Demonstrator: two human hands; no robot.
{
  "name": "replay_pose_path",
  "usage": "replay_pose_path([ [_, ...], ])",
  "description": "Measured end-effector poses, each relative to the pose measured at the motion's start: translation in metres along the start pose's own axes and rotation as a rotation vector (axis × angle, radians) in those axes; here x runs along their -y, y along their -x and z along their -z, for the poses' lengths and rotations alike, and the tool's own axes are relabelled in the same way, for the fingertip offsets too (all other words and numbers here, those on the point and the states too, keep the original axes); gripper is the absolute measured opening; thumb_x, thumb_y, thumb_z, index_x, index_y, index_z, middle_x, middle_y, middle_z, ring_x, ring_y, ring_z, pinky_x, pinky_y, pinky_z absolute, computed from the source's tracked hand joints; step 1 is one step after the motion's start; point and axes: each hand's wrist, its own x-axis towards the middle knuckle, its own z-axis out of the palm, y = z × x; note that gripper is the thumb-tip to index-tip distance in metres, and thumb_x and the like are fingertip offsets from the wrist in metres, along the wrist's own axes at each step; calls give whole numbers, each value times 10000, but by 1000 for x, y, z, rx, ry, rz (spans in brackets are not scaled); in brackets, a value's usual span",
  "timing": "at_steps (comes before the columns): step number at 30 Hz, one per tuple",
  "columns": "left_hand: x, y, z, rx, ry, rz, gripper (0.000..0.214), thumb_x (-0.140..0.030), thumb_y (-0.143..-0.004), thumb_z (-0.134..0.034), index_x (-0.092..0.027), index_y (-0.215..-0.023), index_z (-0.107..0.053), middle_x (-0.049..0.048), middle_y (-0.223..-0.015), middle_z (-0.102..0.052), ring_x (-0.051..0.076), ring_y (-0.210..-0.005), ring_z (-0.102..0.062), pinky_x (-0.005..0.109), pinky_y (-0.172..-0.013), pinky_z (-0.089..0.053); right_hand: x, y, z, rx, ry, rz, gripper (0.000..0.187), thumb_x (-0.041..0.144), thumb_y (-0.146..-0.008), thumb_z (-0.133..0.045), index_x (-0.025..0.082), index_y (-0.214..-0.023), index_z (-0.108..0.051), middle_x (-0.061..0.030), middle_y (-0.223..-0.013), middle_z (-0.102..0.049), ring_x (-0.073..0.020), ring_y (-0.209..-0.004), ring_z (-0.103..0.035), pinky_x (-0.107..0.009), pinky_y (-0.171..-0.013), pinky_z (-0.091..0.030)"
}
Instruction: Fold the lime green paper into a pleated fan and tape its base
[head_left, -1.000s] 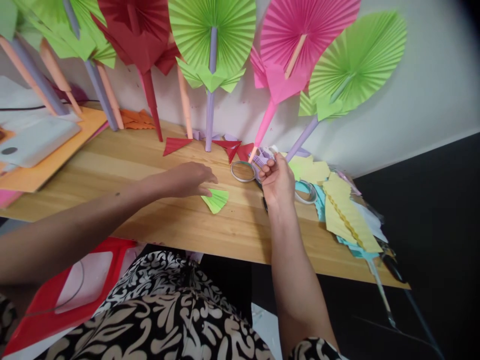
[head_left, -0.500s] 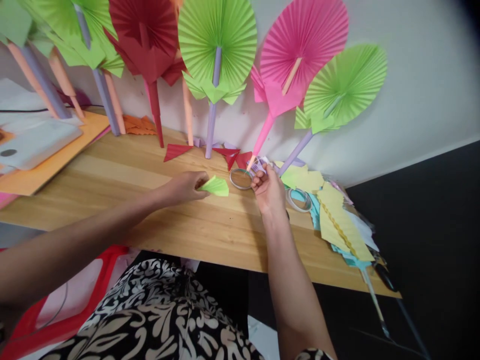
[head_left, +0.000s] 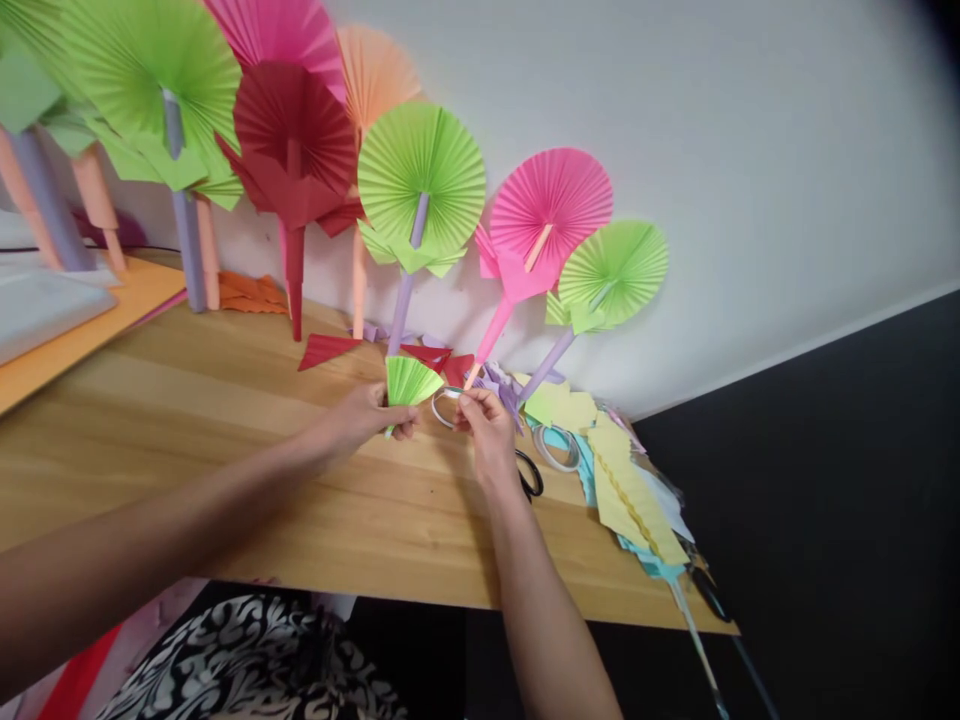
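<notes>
Small green pleated fan (head_left: pixel 409 381) pinched at narrow base by left hand (head_left: pixel 365 418), held above counter (head_left: pixel 225 420). Right hand (head_left: pixel 484 428) just beside, closed on tape roll (head_left: pixel 444 403). Paper judged light, soft, easily crushed; best gripped at gathered base.

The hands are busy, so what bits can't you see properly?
- Head view: right hand covers most of the tape roll.
- Scissors: only black handles show behind the wrist.
- Green pleated fan: left hand hides its base.
- Far-left fans: cut off by the edge.
</notes>
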Motion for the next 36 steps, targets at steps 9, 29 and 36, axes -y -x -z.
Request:
replay_pose_path([
  [9, 5, 11, -17, -71, 255, -38, 400, -467, -682, -779, -179, -688, -500, -61, -587, -413, 83, -556, -346, 235, -541, -272, -6, 4, -3, -50, 343, 191, 149, 351, -823, -641, 202, -807, -637, 33, -708, -628, -115, -622, -546, -245, -601, -452],
  [29, 19, 12, -13, -74, 412, 42, 338, -432, -753, -781, -146, -809, -610, -11, -709, -555, 101, -635, -460, 242, -575, -322, -1, 23, -18, 90, 930, 992, 123, 103, -904, -588, 210, -948, -630, -33, -833, -701, -165, -767, -638, -295, -695, -524],
  [36, 11, 11, -12, -68, 471, 121, 301, -362, -669, -800, -151, -753, -602, -24, -646, -559, 99, -599, -472, 221, -537, -325, 2, 26, -18, 155, 966, 978, 107, 141, -913, -580, 197, -952, -662, -50, -836, -713, -186, -781, -650, -317, -706, -523],
])
